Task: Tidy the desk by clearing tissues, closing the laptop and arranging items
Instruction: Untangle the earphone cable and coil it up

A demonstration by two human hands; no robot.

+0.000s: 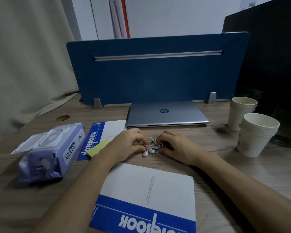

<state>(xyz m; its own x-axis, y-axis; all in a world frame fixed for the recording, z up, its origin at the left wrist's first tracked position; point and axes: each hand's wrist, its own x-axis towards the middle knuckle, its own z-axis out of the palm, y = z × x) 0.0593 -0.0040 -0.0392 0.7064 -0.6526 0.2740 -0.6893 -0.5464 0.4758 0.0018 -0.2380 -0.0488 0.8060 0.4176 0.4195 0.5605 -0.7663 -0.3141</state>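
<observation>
Left hand (127, 145) and right hand (172, 146) pinching tangled white earphones (151, 146) between them, apparently coiling, closed laptop (166, 113) beyond, notebook (148, 195) nearer

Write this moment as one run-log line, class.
hands: left hand and right hand bundling white earphones | laptop: closed | wipes pack: lid open | cups: two stacks
</observation>
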